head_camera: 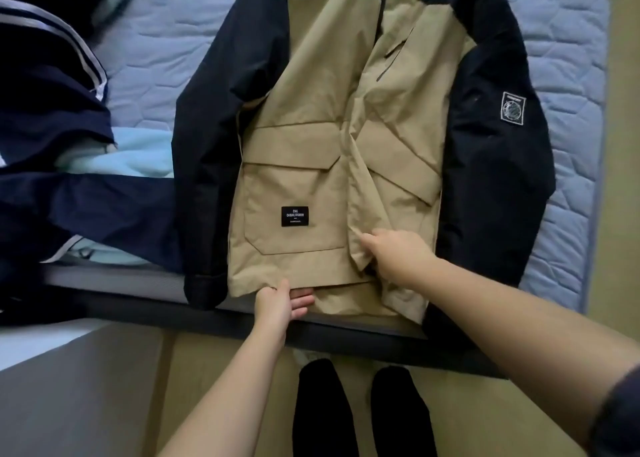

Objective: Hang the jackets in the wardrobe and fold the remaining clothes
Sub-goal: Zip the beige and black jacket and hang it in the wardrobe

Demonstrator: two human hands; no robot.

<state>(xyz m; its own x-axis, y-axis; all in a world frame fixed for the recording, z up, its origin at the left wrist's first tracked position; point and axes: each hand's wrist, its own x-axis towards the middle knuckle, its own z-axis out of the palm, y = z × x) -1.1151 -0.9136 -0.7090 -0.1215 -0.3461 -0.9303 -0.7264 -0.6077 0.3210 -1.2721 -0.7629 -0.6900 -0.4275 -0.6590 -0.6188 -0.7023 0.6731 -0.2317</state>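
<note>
Holding the jacket (298,145) hem in your left hand (280,304) and its flap in your right hand (398,256), align both fronts flat.

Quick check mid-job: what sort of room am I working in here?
Most likely a bedroom: a quilted blue mattress on a dark bed frame, with a tan and navy jacket spread on it and a pile of other clothes beside it.
</note>
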